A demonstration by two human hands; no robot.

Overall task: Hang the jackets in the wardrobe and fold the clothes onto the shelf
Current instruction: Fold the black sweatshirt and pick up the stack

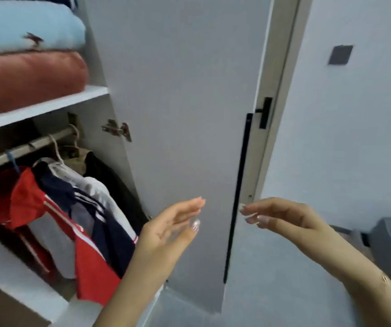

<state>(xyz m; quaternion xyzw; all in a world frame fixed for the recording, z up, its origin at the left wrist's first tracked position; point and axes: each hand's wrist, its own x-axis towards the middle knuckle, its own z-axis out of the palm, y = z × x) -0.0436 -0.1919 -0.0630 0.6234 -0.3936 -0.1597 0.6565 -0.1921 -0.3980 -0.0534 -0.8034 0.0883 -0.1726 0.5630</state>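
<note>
left hand (166,230) raised, fingers straight, holding nothing | right hand (281,215) beside it, relaxed, empty (fingertips near the door's black handle (237,204)) | jackets (71,208) hang lengthwise down from rail (24,149) | folded clothes (29,79) stacked flat on shelf (48,105)

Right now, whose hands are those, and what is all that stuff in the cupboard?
The picture comes from a camera worn on a person's head, looking forward and down, so you see their own two hands. The left hand and the right hand are both open and hold nothing, raised in front of the open wardrobe door with its long black handle. Inside, jackets hang from a rail: a red and white jacket, a navy and white jacket and a dark one behind. On the shelf above lie a folded rust-coloured cloth and a folded light blue cloth on top.
</note>
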